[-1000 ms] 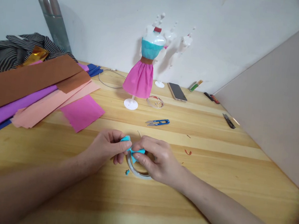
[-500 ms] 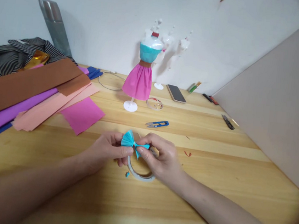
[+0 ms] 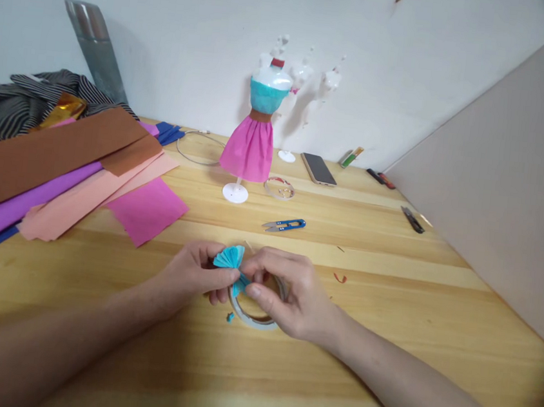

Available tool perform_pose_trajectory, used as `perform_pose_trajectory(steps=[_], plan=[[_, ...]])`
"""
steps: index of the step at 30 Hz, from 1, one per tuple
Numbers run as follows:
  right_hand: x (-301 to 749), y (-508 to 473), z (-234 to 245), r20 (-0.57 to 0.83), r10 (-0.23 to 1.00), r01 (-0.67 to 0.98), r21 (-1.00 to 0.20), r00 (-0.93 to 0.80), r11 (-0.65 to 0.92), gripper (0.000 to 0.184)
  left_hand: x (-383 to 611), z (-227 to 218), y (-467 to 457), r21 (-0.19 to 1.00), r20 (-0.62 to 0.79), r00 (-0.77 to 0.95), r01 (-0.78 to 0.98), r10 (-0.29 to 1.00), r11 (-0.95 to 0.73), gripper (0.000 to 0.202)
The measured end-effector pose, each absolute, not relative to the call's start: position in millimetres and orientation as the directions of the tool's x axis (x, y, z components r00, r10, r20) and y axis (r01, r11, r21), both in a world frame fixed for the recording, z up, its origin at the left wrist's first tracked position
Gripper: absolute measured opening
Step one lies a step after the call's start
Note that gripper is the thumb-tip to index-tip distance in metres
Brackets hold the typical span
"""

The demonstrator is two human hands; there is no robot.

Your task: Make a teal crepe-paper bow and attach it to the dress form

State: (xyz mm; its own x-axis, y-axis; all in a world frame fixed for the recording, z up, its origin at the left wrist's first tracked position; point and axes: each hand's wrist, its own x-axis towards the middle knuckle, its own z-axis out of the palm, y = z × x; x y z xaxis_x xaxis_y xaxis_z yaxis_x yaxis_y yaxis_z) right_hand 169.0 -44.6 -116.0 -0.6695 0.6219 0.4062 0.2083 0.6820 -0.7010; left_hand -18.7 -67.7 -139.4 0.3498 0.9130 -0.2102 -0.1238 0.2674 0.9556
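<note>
Between my hands is a small pleated turquoise paper bow (image 3: 229,257), its upper half fanned out and its lower half (image 3: 241,284) pointing down. My left hand (image 3: 201,272) pinches the bow at its middle between thumb and fingers. Thumb and fingertips of my right hand (image 3: 287,289) close on the lower half from the right. Under both hands a roll of tape (image 3: 259,322) lies flat on the table, partly covered by them. A turquoise scrap (image 3: 230,317) rests beside the roll. Beyond stand blue thread snips (image 3: 285,225).
A mini dress form (image 3: 268,96) in a pink skirt stands behind. Strips of brown paper (image 3: 53,155) and a pink sheet (image 3: 147,210) lie left. A phone (image 3: 319,169), a box cutter (image 3: 413,219) and a clear ring-shaped item (image 3: 279,188) lie further back.
The bow has turned, so its right half now points downward. My right fingers have shifted their hold and spread slightly apart from the earlier tight pinch. The view has shifted slightly.
</note>
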Motion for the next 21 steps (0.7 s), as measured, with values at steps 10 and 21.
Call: perform_pose_trajectory(steps=[10, 21], plan=[[172.1, -39.8, -120.2, 0.295, 0.818, -0.279, -0.945, -0.493, 0.173, 0.008, -22.6, -146.8, -67.3, 0.958, -0.175, 0.34, -0.158, 0.924, 0.24, 0.028], [182.9, -32.3, -103.5, 0.489, 0.647, 0.037, -0.781, -0.585, 0.623, 0.007, -23.6, -146.3, -67.8, 0.937, -0.17, 0.353, -0.231, 0.92, 0.262, 0.028]])
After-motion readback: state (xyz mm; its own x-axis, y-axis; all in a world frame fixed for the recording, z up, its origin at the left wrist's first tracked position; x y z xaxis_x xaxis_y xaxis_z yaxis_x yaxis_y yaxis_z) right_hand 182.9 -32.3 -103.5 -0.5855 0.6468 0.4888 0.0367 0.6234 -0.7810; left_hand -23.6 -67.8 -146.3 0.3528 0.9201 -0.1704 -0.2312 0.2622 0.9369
